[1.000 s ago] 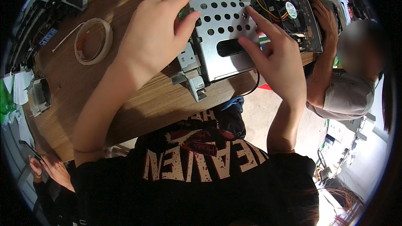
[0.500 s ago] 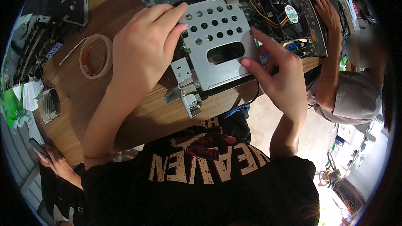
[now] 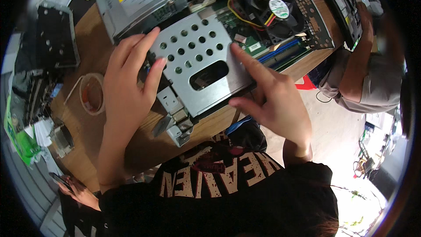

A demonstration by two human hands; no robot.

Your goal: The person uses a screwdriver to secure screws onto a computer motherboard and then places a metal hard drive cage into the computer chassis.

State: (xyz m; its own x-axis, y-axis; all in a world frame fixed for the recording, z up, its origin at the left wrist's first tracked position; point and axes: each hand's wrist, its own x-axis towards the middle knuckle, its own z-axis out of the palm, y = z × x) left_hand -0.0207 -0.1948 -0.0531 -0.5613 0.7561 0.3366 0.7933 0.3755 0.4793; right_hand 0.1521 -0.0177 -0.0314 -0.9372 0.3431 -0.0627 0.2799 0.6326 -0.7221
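A silvery metal drive bracket (image 3: 199, 61) with rows of round holes and an oval cutout lies over a green circuit board (image 3: 250, 46). My left hand (image 3: 129, 72) has its fingers apart, with a fingertip and the thumb at the bracket's left edge. Around the right front corner, my right hand (image 3: 278, 98) has its index finger along the right edge and its thumb by the front edge. Its other fingers are partly hidden and curled low. Small metal tabs (image 3: 173, 105) stick out at the bracket's left front.
Behind the bracket stands a silver power supply (image 3: 144, 0) with a yellow label. A black fan (image 3: 272, 8) sits to its right. A tape roll (image 3: 91, 93) lies on the wooden table (image 3: 87, 136). At right, a co-worker's hand (image 3: 366, 24) touches a dark device (image 3: 342, 13).
The view has shifted, so the bracket and computer appear lower and farther left. My right thumb has moved off the bracket's top to its front edge. The dark device at right shows more fully.
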